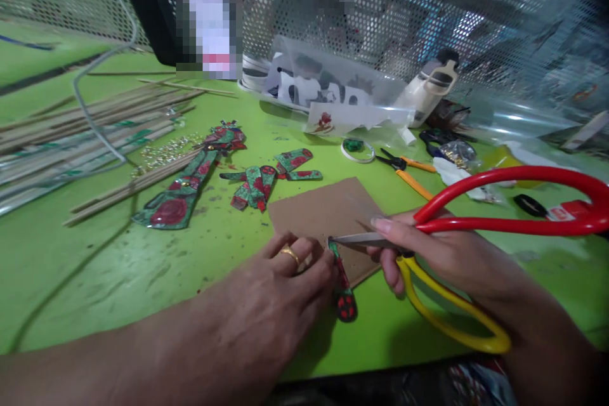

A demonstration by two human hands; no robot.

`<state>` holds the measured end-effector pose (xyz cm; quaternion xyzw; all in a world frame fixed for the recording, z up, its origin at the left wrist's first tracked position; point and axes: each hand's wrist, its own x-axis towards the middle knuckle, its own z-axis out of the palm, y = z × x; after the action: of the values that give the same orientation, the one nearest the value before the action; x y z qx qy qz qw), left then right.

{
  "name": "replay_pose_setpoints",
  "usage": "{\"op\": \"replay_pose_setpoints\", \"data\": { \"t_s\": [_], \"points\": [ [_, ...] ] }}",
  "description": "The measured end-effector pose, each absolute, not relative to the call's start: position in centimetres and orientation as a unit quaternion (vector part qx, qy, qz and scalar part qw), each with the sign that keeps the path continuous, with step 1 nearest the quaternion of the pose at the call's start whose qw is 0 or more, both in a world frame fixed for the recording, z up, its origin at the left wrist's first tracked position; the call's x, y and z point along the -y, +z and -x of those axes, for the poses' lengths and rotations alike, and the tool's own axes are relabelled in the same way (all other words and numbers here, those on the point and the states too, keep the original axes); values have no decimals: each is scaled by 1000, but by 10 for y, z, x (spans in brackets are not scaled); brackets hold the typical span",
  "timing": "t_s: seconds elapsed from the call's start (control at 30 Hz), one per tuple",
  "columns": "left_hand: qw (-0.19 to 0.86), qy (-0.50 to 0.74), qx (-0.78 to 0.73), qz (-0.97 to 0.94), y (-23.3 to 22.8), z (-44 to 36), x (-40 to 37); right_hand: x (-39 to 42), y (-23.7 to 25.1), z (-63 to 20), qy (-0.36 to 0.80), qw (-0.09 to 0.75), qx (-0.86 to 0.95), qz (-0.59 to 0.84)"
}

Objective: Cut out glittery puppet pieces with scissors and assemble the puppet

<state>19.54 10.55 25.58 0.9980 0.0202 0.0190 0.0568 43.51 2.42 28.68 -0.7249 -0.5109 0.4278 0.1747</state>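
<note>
My right hand point(428, 244) is closed around the blades of a pair of scissors point(504, 225) with one red and one yellow handle loop. The blade tip touches the top end of a narrow red and green painted piece point(343, 276). That piece is pinched in the fingers of my left hand point(295, 279), which wears a ring; part of it is hidden there. Both hands are over a brown cardboard square point(323, 206). Beyond it lie several painted cut-out pieces point(257, 184), and left of those a larger painted figure point(178, 193) with a flared base.
Wooden sticks point(95, 104) and small gold fasteners point(166, 151) lie at left, crossed by a grey cable point(78, 89). Orange-handled pliers point(409, 171), a white ring point(358, 151), plastic sheeting point(333, 76) and a glue bottle point(425, 89) stand or lie behind. A phone point(209, 25) leans against the mesh.
</note>
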Motion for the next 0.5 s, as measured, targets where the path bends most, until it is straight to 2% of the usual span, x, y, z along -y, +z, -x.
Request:
{"op": "replay_pose_setpoints", "data": {
  "t_s": [0.5],
  "points": [
    [89,32,-31,-995,257,-193,-105,-22,284,-435,413,157,514,735]
  ]
}}
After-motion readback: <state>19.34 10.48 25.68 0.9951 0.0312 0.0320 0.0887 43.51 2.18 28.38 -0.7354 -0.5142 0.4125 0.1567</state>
